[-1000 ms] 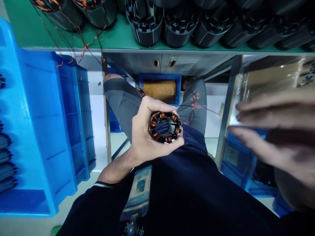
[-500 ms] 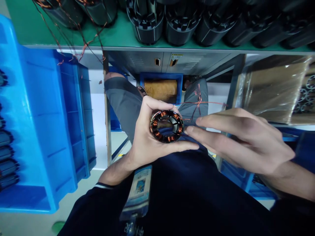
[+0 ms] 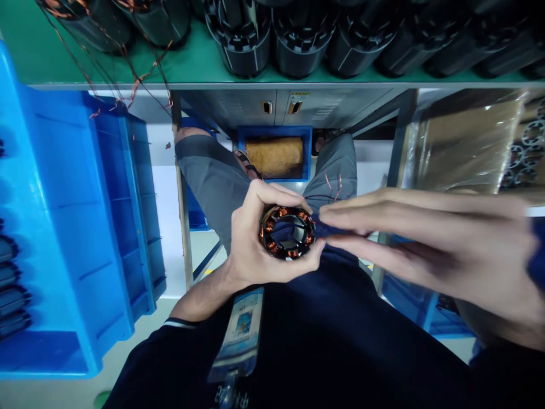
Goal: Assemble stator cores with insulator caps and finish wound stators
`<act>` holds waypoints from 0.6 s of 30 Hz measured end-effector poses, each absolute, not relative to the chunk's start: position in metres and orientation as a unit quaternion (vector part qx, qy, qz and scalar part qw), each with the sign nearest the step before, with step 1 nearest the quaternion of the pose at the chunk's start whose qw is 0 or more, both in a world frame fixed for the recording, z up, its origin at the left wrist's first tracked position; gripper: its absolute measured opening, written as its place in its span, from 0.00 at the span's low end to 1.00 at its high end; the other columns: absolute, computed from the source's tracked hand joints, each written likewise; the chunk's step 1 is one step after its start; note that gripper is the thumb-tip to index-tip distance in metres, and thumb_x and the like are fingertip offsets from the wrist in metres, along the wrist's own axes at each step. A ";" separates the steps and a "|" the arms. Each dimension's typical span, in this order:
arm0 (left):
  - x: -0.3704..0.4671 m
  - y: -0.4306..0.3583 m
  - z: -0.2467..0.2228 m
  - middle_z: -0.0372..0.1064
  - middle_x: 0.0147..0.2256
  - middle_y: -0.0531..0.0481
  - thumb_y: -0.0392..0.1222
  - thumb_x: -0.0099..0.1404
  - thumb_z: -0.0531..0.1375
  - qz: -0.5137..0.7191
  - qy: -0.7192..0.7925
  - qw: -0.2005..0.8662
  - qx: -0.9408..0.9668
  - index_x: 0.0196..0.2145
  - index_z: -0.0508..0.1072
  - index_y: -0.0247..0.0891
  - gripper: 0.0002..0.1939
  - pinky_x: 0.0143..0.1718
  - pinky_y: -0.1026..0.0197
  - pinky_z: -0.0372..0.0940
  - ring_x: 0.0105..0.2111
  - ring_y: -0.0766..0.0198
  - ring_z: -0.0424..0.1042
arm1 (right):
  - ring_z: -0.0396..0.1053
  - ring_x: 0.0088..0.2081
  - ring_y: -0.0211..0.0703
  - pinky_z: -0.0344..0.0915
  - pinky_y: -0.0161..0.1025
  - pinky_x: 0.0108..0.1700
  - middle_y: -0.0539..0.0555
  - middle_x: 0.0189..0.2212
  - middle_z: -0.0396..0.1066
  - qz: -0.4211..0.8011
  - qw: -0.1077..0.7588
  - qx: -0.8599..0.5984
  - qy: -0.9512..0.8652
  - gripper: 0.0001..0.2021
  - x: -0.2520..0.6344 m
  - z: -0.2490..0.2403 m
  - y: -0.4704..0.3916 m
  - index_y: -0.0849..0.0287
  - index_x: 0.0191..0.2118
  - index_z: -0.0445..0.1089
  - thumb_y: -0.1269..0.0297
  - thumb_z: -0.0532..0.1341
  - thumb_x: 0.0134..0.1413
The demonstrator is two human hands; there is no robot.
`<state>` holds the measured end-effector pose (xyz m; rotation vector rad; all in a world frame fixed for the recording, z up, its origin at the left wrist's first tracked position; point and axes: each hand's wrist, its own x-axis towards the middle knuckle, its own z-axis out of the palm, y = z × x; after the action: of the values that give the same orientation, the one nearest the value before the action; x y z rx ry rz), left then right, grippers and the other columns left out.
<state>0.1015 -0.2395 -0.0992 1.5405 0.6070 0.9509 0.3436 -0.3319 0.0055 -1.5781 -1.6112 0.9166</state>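
A round motor stator (image 3: 267, 237) with copper windings and an open middle is in my left hand (image 3: 251, 250), whose fingers and thumb wrap round it. Its open end faces up toward the camera. Just right of it is my right hand (image 3: 426, 244), somewhat smeared by motion. Its fingers are stretched out, with a gap between the upper fingers and the lower digit, and the tips lie close to the stator's right edge. Whether they touch it I cannot tell. Loose copper wires (image 3: 339, 184) stick up beyond the right fingers, over my trouser leg.
Several black stators (image 3: 300, 48) stand in a row on the green bench (image 3: 179, 71); those at left trail copper wires. On the left is a blue crate (image 3: 85, 227) with dark parts. A plastic-wrapped carton (image 3: 464, 147) lies at right, and a blue bin (image 3: 306, 153) stands beneath the bench.
My right hand has come in closer to the stator, its fingers now at the right edge. My left thumb has curled in round the stator. The loose wires show lower and less spread.
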 end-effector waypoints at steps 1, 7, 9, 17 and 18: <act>0.101 -0.239 -0.099 0.78 0.49 0.47 0.50 0.54 0.90 0.405 0.254 0.568 0.670 0.57 0.79 0.45 0.39 0.46 0.53 0.81 0.46 0.55 0.83 | 0.91 0.43 0.48 0.88 0.41 0.49 0.48 0.49 0.92 0.368 0.337 -0.589 -0.636 0.12 0.342 0.002 -0.328 0.39 0.58 0.92 0.59 0.81 0.72; 0.090 -0.236 -0.095 0.77 0.46 0.47 0.46 0.52 0.89 0.390 0.176 0.540 0.725 0.56 0.80 0.44 0.38 0.42 0.52 0.81 0.41 0.55 0.83 | 0.83 0.32 0.40 0.77 0.38 0.36 0.48 0.37 0.89 0.385 0.308 -0.526 -0.693 0.05 0.356 -0.048 -0.311 0.46 0.46 0.90 0.56 0.75 0.79; 0.085 -0.234 -0.096 0.79 0.46 0.47 0.43 0.55 0.86 0.377 0.190 0.483 0.767 0.55 0.80 0.45 0.33 0.41 0.54 0.80 0.41 0.56 0.83 | 0.83 0.33 0.43 0.78 0.40 0.38 0.49 0.36 0.88 0.368 0.281 -0.536 -0.706 0.09 0.369 -0.059 -0.308 0.47 0.44 0.89 0.54 0.73 0.81; 0.083 -0.230 -0.096 0.80 0.48 0.45 0.40 0.64 0.80 0.340 0.222 0.346 0.846 0.56 0.79 0.48 0.26 0.38 0.57 0.77 0.48 0.53 0.83 | 0.87 0.46 0.47 0.86 0.42 0.49 0.58 0.79 0.75 0.355 0.230 -0.585 -0.692 0.39 0.343 -0.009 -0.314 0.46 0.89 0.62 0.62 0.67 0.80; 0.085 -0.232 -0.093 0.80 0.48 0.45 0.41 0.64 0.80 0.335 0.219 0.346 0.849 0.56 0.79 0.47 0.25 0.37 0.57 0.77 0.47 0.53 0.83 | 0.87 0.44 0.48 0.85 0.41 0.45 0.60 0.73 0.81 0.390 0.224 -0.570 -0.688 0.38 0.335 -0.007 -0.313 0.50 0.89 0.61 0.64 0.64 0.79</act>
<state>0.0848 -0.2323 -0.0931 2.2021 0.5676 0.8687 0.3352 -0.3128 -0.0071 -1.5722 -1.8974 1.0776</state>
